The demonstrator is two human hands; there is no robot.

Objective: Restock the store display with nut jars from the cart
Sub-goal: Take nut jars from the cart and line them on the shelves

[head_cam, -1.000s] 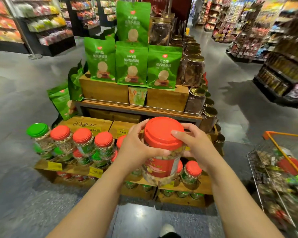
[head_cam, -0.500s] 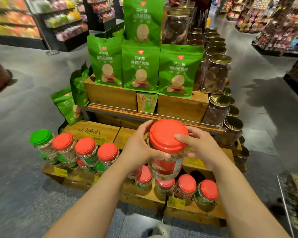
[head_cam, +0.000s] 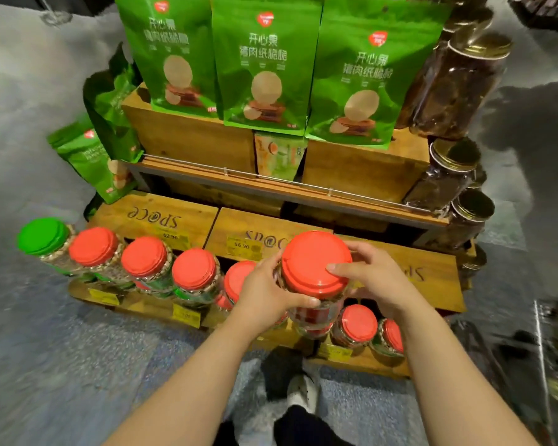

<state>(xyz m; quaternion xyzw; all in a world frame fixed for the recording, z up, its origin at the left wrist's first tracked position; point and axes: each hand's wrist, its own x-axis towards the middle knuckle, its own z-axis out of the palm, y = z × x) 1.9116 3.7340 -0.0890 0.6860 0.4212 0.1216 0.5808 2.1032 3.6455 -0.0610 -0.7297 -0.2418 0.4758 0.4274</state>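
Note:
A clear nut jar with a red lid (head_cam: pixel 316 265) is held upright between both hands, low over the wooden display (head_cam: pixel 432 284). My left hand (head_cam: pixel 264 294) grips its left side, thumb across the front. My right hand (head_cam: pixel 372 281) grips the right side, with a fingertip on the lid's edge. A row of jars stands on the display's left step: one with a green lid (head_cam: pixel 42 235), then several with red lids (head_cam: pixel 145 256). More red-lidded jars (head_cam: pixel 358 323) sit on the lowest step, just under the held jar.
Green snack bags (head_cam: pixel 264 59) stand on wooden crates above a railed shelf (head_cam: pixel 290 188). Dark jars with gold lids (head_cam: pixel 455 88) are stacked at the display's right corner. The cart's wire edge (head_cam: pixel 541 349) shows at right. My shoe (head_cam: pixel 303 391) is near the display's base.
I have come closer to the display and the view tilts further down. The held jar has sunk towards the lower steps. The cart has slid almost out of view at the right.

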